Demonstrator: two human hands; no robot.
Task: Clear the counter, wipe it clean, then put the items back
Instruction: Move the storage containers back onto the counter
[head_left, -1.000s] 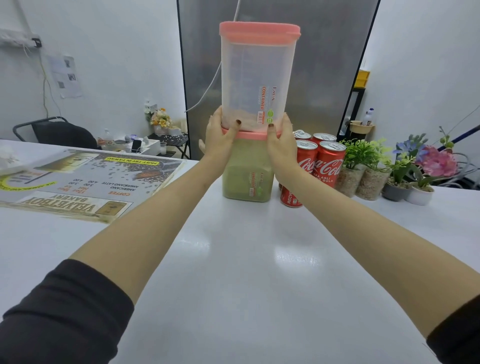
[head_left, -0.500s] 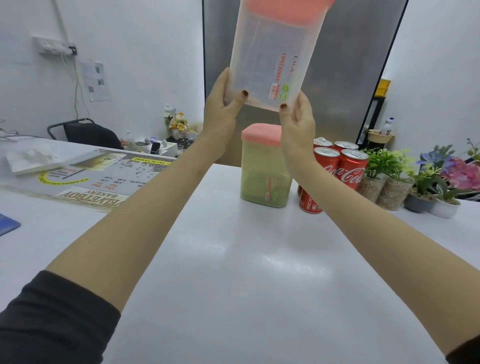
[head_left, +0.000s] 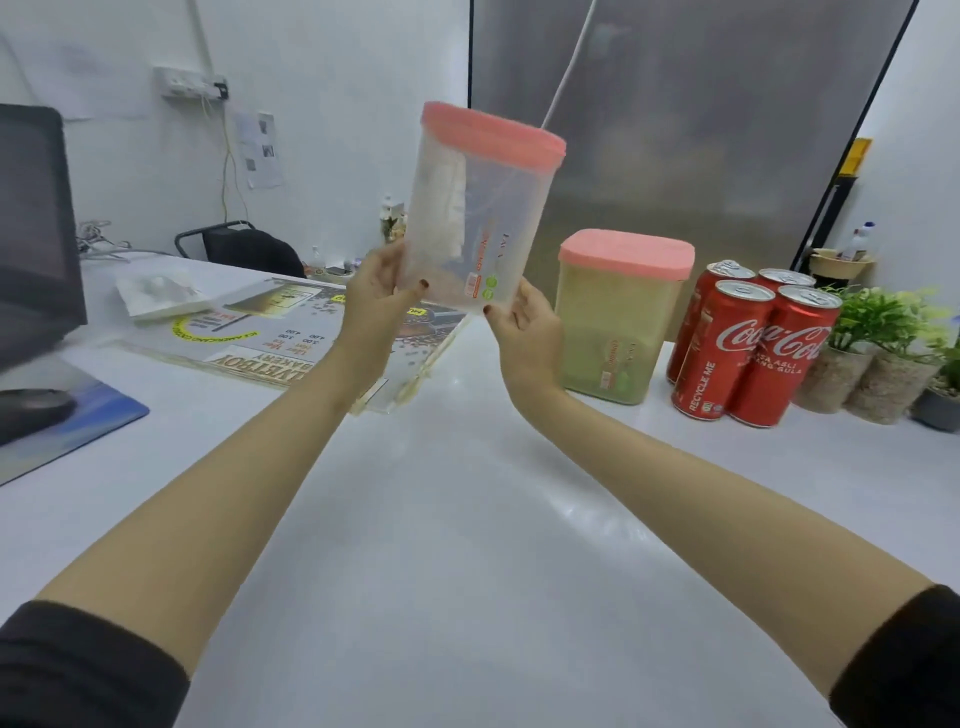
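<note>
We're holding one clear tub (head_left: 478, 208) above the tabletop (head_left: 467, 545), left hand (head_left: 376, 296) and right hand (head_left: 527, 325) curled round its base. One green tub (head_left: 615, 332), four cans (head_left: 748, 348) standing.

I count two tubs with pink lids: one tall clear tub (head_left: 467, 218) and one shorter green-filled tub (head_left: 618, 322). The red cans (head_left: 748, 343) come to four, packed in a square. Of potted plants (head_left: 885, 384) I can make out three, the last cut off at the edge. On the tabletop (head_left: 467, 519) I see one menu sheet (head_left: 291, 332), one white tray (head_left: 161, 296), one monitor (head_left: 36, 228), one mouse (head_left: 31, 410) and one mouse pad (head_left: 104, 410). Behind it stands one dark chair (head_left: 244, 249).
</note>
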